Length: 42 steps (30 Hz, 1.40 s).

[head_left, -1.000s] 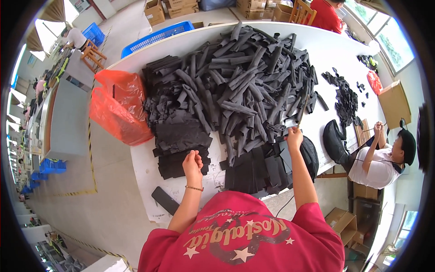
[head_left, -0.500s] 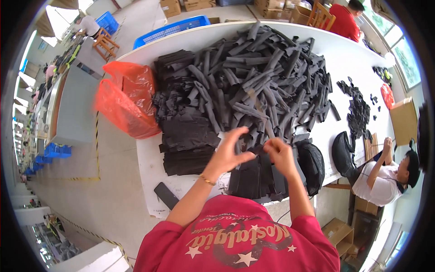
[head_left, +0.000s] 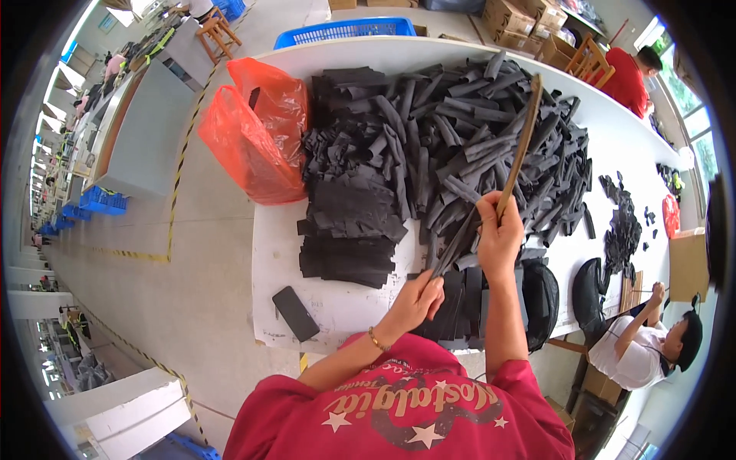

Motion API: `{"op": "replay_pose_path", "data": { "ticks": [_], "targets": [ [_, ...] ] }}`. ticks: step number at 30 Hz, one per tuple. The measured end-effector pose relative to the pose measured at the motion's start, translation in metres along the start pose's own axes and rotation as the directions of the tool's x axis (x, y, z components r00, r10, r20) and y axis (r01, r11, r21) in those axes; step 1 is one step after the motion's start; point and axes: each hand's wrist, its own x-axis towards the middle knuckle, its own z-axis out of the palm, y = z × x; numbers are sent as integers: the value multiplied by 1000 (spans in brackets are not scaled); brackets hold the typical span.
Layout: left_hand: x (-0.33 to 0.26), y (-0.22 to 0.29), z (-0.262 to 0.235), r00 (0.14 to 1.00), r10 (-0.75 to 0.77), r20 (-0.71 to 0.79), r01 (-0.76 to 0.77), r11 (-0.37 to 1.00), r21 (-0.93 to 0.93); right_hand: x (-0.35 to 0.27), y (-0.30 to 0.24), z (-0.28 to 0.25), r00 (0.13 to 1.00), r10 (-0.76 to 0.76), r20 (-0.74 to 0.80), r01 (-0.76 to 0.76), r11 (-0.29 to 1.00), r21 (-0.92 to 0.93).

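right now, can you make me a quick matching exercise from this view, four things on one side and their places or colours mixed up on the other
Things:
1. thin stick
2. phone
3. plastic bag
4. basket

Places and colours:
A. dark, lying flat near the near left corner of the white table
B. blue, beyond the table's far edge
C. brownish, gripped in the right hand
D. orange-red, left of the black pile

Right pairs: 1-C, 2-A, 3-D, 4-B
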Motion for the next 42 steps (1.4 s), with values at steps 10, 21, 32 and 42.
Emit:
{"op": "replay_pose_path", "data": {
  "ticks": [10,21,32,42],
  "targets": [
    [66,-19,-118,805,528,-272,-163,638,753,144,71,-79,943,-233,-239,110,892,-439],
    [132,-12,-219,822,539,183,-245,45,968,-24,120,-32,924,136,356,19,916,-400],
    [99,19,-191,830,547,111,-278,232,932,-36,95,-17,845,-153,512,388,834,-392],
    [37,36,-87,585,811,-9,-391,292,873,-89,70,27,817,339,467,-386,923,4]
  ]
}}
